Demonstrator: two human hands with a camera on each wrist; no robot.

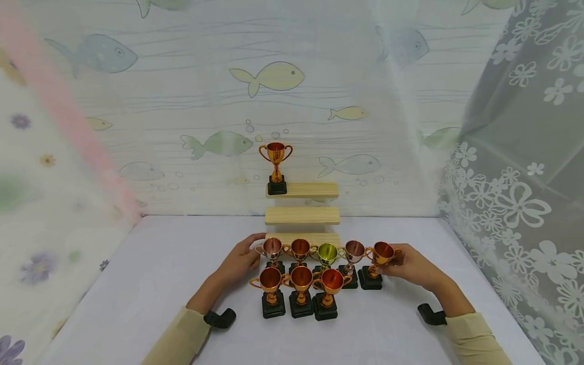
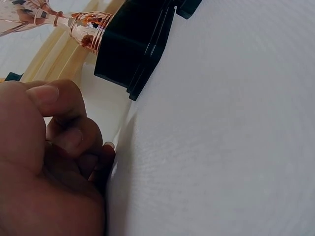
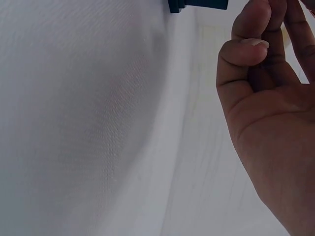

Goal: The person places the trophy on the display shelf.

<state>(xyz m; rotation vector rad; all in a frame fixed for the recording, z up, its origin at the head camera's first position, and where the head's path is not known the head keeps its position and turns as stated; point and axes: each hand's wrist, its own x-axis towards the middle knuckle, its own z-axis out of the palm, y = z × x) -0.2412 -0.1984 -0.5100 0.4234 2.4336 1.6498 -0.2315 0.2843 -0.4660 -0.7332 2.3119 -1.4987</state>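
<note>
Your left hand (image 1: 239,261) rests on the white tablecloth (image 1: 150,284) at the left end of the far row of small trophies, its fingertips touching the rose-coloured trophy cup (image 1: 272,248) there. In the left wrist view the fingers (image 2: 64,105) are curled inward near that trophy's black base (image 2: 133,44), but you cannot tell whether they actually grip it.

Your right hand (image 1: 408,264) is at the right end of the same row, fingers pinched round the handle side of the copper trophy cup (image 1: 382,253), which stands upright on its black base.

Between your hands the far row also holds a copper cup (image 1: 300,248), a green cup (image 1: 327,252) and a pinkish cup (image 1: 354,250). Three orange-gold trophies (image 1: 301,279) stand in the near row.

Beyond them rises a three-step wooden stand (image 1: 303,215); one gold trophy (image 1: 276,154) stands on the left of its top step. No writing or labels can be read on any trophy or base.
</note>
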